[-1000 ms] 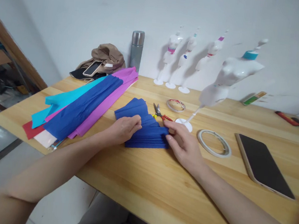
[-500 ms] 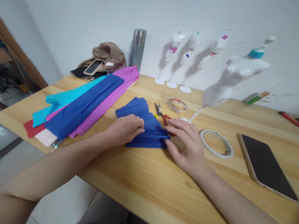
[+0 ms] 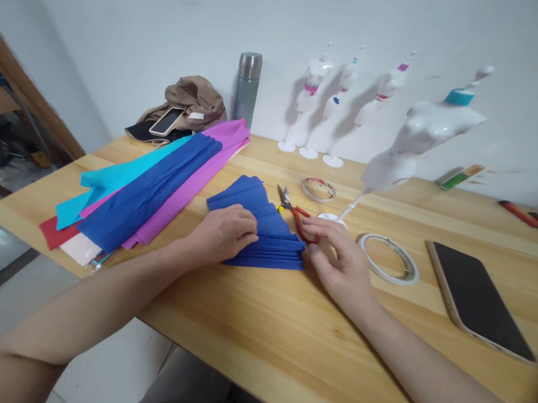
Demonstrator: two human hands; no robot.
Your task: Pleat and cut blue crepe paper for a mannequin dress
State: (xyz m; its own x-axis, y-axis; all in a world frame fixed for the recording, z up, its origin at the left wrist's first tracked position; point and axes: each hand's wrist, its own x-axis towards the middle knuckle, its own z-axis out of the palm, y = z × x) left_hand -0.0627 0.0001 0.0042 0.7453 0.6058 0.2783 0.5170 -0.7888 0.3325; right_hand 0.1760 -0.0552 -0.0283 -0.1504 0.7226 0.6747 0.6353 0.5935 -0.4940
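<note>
A pleated piece of blue fabric or crepe paper (image 3: 250,198) lies on the table in front of me, its near edge gathered into narrow folds. My left hand (image 3: 226,232) is closed on its left part, with thumb and fingers pinched together. At the right end of the folds is my right hand (image 3: 338,256), thumb and fingers apart. Its fingertips are at the red handles of small scissors (image 3: 287,198), which lie behind the folds with blades pointing away. Part of the handles is hidden by those fingers.
Coloured strips (image 3: 153,187) lie at the left, by a bottle (image 3: 247,91) and a cap (image 3: 160,132). White mannequins (image 3: 407,137) stand along the wall. Tape rolls (image 3: 365,256), a phone (image 3: 477,299) and a cutter (image 3: 522,214) lie to the right.
My right hand has drawn off the right end of the blue folds, and its fingers have curled closer to the scissors' handles. The left hand has barely moved.
</note>
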